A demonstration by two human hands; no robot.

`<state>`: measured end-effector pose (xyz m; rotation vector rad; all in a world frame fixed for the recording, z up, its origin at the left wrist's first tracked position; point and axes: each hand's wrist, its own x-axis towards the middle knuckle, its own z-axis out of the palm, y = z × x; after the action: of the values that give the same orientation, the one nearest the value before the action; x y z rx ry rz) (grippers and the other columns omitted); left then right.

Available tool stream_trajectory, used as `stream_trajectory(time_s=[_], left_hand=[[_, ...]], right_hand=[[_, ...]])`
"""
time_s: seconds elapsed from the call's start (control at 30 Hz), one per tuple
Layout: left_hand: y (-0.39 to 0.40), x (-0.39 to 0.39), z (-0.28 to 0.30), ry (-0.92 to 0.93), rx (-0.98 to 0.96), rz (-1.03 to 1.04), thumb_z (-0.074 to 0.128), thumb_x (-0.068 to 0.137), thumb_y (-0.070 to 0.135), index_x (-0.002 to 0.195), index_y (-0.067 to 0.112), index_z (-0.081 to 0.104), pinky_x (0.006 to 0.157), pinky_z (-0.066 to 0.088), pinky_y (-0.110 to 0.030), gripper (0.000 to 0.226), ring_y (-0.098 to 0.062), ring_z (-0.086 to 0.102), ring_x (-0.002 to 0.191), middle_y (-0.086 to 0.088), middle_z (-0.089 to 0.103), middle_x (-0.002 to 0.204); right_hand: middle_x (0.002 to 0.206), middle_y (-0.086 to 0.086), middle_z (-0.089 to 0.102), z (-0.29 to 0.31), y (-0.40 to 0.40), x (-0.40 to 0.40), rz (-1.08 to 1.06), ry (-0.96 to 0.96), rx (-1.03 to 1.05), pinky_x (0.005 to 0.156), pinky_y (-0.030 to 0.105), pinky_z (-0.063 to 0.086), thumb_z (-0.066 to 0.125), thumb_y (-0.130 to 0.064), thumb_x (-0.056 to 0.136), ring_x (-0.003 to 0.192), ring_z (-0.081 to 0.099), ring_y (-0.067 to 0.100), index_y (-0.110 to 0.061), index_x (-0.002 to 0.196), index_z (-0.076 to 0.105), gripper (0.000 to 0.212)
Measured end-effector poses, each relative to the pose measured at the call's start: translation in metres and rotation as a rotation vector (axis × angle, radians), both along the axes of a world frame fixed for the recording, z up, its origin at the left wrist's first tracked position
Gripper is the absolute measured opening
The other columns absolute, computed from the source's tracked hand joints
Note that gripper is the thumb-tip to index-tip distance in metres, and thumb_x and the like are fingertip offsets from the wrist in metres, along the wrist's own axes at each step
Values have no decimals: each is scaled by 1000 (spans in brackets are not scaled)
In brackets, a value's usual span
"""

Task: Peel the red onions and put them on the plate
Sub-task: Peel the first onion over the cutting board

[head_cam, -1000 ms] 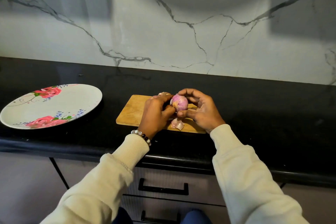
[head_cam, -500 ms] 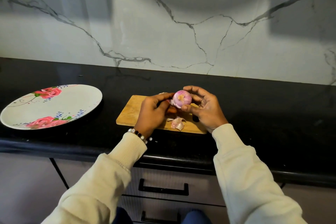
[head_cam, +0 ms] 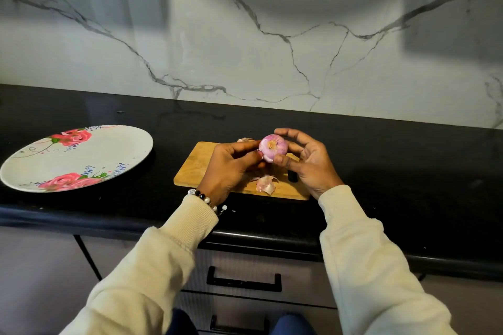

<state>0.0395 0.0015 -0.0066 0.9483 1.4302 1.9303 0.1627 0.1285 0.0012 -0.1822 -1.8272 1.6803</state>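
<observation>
Marble wall (head_cam: 272, 35) with grey veins is filling the upper half of what we are seeing, and below it a black counter (head_cam: 394, 160) is running from nine o'clock to three o'clock. Under the counter's front edge, at six o'clock, drawers (head_cam: 245, 275) with black handles are showing between our cream sleeves (head_cam: 367, 266).

Well apart from our hands, at nine o'clock, a white plate (head_cam: 109, 155) painted with pink roses is lying flat on the counter, and it is holding no onion. Near the centre, a wooden board (head_cam: 196, 168) is lying on the counter beneath our hands.

We are holding our left hand (head_cam: 231, 168) over the board, its fingers curled, with thumb and fingertips touching the nine o'clock side of the onion. A beaded bracelet (head_cam: 206, 200) is sitting on that wrist. Our right hand (head_cam: 310, 163) is gripping the onion from three o'clock, fingers arched over its top and thumb pressing just below it.

We are keeping the red onion (head_cam: 273, 147) raised above the board between both hands, its pale cut end facing us. A loose piece of skin (head_cam: 265, 184) is lying on the board at six o'clock of the onion, and another scrap (head_cam: 245, 140) is peeking out at ten o'clock.
</observation>
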Motion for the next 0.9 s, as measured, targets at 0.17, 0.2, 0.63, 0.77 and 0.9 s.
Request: stream_trajectory(time_s=[0.17,0.2,0.63,0.77,0.9], left_hand=[[1,-2,-1,167,-45,19,60,90,-4,99,13,73,77,60,-32,23,-22,71,88,-11,75,97],[1,-3,-1,191,-54,24,60,90,-4,99,12,73,76,60,-30,22,-21,71,87,-12,74,98],[8,-10,-11,439,-126,120,69,78,18,112,8,71,83,58,-50,35,-24,71,93,-7,74,99],[9,-13,-12,466,-143,138,71,83,12,115,6,70,83,58,-47,33,-21,70,94,-6,74,101],[7,-11,-11,440,-93,162,66,86,0,109,7,71,79,60,-37,25,-20,71,93,-6,74,99]], right_hand=[[114,-2,71,-1,-2,0,17,-29,38,83,26,56,77,-7,72,112,67,16,-20,116,64,48],[116,0,70,-1,-2,1,20,-36,47,84,26,56,77,-5,74,113,66,16,-20,117,64,47],[120,-2,68,-3,-4,-1,12,-59,103,89,31,57,76,7,77,117,64,16,-24,112,66,49],[119,-4,68,-2,-4,-1,25,-52,96,89,30,58,75,8,77,116,64,16,-24,112,65,48],[114,-4,72,-3,-3,-1,43,-13,59,86,30,58,74,6,77,114,66,21,-21,115,64,47]])
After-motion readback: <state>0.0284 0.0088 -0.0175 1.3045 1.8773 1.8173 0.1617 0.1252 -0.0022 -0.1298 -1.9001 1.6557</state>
